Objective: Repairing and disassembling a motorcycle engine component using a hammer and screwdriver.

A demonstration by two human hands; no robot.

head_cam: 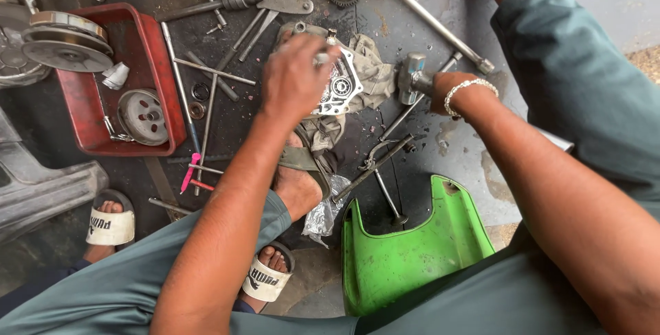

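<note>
While the left hand (294, 79) pins the silver engine cover (338, 87) on its rag (368, 67) on the floor, grip closed on a small tool, the hammer (412, 77) sits just to the rt (head toward the cover), held in the rt hand (448, 91).

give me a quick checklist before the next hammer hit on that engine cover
1. Left hand steadies the engine cover: ok, it presses on top.
2. Right hand grips the hammer: ok, closed on the handle.
3. Cover padded: ok, a rag lies under it.
4. Foot out of the strike path: not ok, it rests just below the cover.
5. Small tool in the left fingers seated on the cover: cannot tell, the hand hides it.
6. Floor near the cover free of loose rods: not ok, several lie close.
</note>
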